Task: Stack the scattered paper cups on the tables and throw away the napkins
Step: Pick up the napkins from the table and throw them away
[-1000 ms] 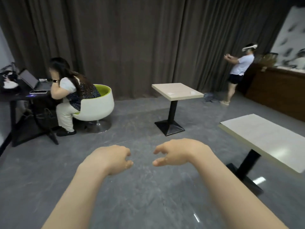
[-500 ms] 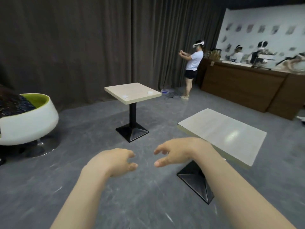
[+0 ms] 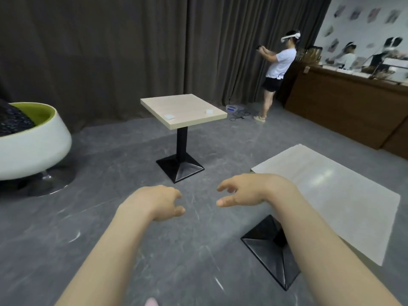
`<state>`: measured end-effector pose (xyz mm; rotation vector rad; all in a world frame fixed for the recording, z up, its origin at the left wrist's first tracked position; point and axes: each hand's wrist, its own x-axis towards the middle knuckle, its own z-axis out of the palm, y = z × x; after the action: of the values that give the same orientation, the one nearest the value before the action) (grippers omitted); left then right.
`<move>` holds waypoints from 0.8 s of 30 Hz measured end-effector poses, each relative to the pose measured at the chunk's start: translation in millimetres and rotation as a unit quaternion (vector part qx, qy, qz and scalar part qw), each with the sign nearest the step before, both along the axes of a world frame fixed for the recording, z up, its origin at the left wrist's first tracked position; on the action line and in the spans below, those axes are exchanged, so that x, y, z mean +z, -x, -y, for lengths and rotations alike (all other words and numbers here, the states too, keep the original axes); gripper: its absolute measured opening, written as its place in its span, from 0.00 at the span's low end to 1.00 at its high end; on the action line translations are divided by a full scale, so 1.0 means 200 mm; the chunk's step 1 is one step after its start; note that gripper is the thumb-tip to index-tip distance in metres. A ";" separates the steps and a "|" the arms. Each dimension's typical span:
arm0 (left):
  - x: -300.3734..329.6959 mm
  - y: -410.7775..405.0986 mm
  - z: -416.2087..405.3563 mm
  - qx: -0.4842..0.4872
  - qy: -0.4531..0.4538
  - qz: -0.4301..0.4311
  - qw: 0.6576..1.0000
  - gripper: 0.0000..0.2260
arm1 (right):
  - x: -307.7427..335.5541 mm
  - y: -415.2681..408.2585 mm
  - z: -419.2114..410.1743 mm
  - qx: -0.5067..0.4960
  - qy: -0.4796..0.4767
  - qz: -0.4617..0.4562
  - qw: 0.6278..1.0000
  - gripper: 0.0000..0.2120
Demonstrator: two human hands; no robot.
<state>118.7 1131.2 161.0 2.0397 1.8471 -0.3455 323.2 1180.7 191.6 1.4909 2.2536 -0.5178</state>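
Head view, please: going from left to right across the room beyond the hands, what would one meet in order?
White and green chair → square wooden table with two small white items on it → standing person with a headset → brown counter at the far right.

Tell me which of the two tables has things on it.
The far wooden table by the curtain: two small white items lie on it. The near table shows only glare.

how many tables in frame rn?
2. A wooden square table stands mid-room before the curtain, with two small white items on top. A pale table stands nearer, at right, partly behind the right forearm. More may sit outside the view.
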 end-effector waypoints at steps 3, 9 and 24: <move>-0.02 0.09 -0.31 -0.002 -0.002 0.003 1.000 0.23 | -0.02 0.12 -0.33 0.000 -0.003 0.006 1.000 0.29; 0.03 0.35 -0.99 -0.029 -0.032 -0.020 0.999 0.22 | 0.07 0.44 -1.03 0.004 -0.015 -0.002 1.000 0.29; -0.10 0.51 -2.55 -0.055 0.023 -0.013 0.998 0.23 | -0.10 0.50 -2.49 -0.035 0.022 -0.040 0.998 0.28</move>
<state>16.9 1640.3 142.0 2.1185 1.7296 -0.4419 223.9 1679.2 171.0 1.5575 2.2401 -0.6558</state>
